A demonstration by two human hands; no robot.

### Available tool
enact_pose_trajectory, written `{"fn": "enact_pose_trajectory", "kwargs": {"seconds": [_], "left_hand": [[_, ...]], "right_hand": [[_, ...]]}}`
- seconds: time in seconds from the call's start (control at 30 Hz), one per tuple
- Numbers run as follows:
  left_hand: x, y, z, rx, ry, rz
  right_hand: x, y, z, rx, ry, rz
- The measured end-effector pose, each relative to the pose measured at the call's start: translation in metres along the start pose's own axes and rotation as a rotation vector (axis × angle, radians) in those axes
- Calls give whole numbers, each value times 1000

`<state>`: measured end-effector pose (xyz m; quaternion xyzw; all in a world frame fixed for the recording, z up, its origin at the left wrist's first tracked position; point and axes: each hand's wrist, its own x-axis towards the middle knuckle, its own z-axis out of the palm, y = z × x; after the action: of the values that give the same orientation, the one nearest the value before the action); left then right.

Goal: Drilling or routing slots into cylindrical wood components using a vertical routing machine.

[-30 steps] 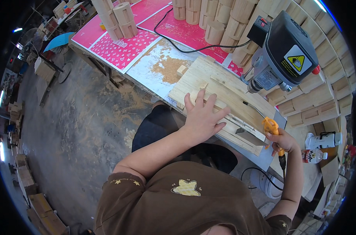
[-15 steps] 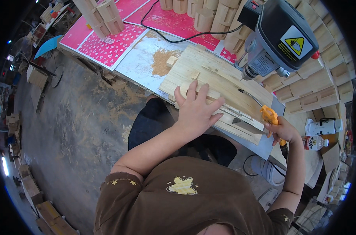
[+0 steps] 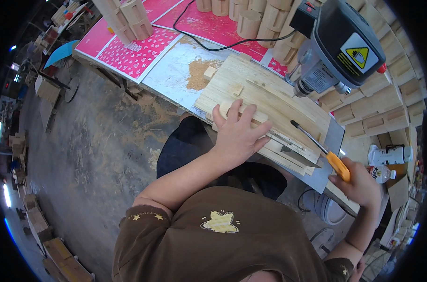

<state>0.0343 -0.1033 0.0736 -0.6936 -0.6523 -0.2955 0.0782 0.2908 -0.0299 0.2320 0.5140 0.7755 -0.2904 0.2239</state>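
My left hand [image 3: 237,136] is spread over a wooden jig board [image 3: 265,87], its fingers resting on a pale wooden block [image 3: 256,114] near the board's close edge. The palm partly hides that block. On the right, my right hand [image 3: 361,183] is closed around the orange handle of an air blow gun [image 3: 336,163]. Its thin metal nozzle slants up and left over the board, the dark tip above the wood. Slight blur softens the right fingers. A drill press head [image 3: 340,51] hangs over the board's far right side.
Stacked grooved wooden cylinders [image 3: 248,23] line the table's back and right. A black cable [image 3: 223,49] crosses the pink sheet [image 3: 138,54]. Sawdust [image 3: 200,74] lies left of the board. At right stand a plastic bottle [image 3: 381,174] and, lower, a white bucket [image 3: 330,211].
My right hand has moved right and toward me with the air blow gun, whose handle has turned. The left hand keeps its place on the block. The whole view has shifted slightly.
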Motion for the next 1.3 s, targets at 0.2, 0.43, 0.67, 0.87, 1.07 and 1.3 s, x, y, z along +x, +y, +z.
{"fn": "enact_pose_trajectory", "kwargs": {"seconds": [0.2,0.43,0.67,0.87,1.07,1.3], "left_hand": [[4,-3,8,-20,-12,15],[3,-4,11,-2,21,36],[0,-7,9,-61,68,46],[7,-7,10,-23,42,49],[14,10,12,26,-39,66],[-4,-10,8,110,-172,6]], "right_hand": [[-37,-77,-5,-161,202,-116],[42,-140,-8,-323,173,-259],[65,-133,-12,-361,173,-51],[59,-109,-9,-300,144,7],[9,-68,-6,-141,-10,86],[-20,21,25,-24,117,181]]}}
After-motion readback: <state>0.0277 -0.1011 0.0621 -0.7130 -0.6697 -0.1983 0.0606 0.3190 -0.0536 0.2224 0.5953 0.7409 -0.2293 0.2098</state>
